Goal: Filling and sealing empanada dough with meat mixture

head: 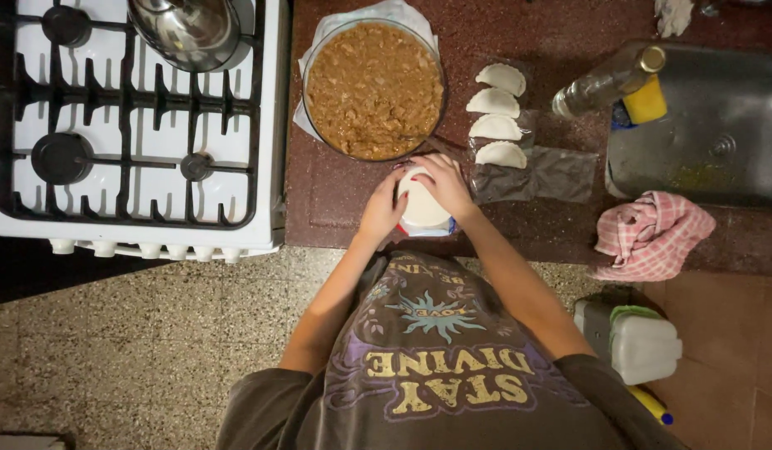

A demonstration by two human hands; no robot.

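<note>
filling (pixel 373 87) brown | dough disc (pixel 421 204) white | cloth (pixel 650 236) pink-white checked

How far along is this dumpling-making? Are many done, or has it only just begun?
Four folded pastries already lie in a row on the clear plastic sheet. In hand: the left hand and right hand both rest on a stack of round dough discs. Left: the glass bowl is nearly full of brown filling, so most of the work probably lies ahead.
</note>
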